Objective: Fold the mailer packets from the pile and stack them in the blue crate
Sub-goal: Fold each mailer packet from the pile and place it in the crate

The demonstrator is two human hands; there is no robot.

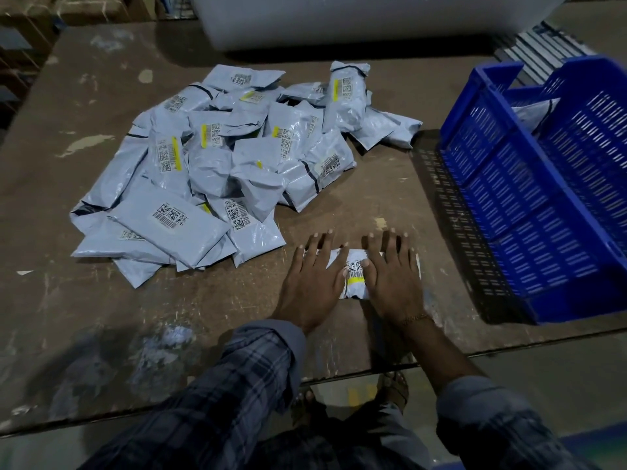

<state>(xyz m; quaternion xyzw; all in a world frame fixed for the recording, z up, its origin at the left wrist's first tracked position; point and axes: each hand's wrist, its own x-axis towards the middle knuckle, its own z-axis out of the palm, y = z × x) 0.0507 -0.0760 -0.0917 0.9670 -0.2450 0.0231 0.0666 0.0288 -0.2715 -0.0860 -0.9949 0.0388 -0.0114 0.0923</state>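
Pressing 1 mailer packet (356, 274) flat on desk (101, 300), left hand (314, 278) & right hand (395, 274) grips splayed apart; soft, light, prob. slippery—take by edges.

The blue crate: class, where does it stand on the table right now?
In the head view the blue crate stands at the table's right edge, right of the packet pile and beyond the right hand.

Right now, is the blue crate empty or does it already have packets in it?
Not empty: one grey packet shows inside the blue crate at its far end. Its floor is hidden, so more cannot be ruled out.
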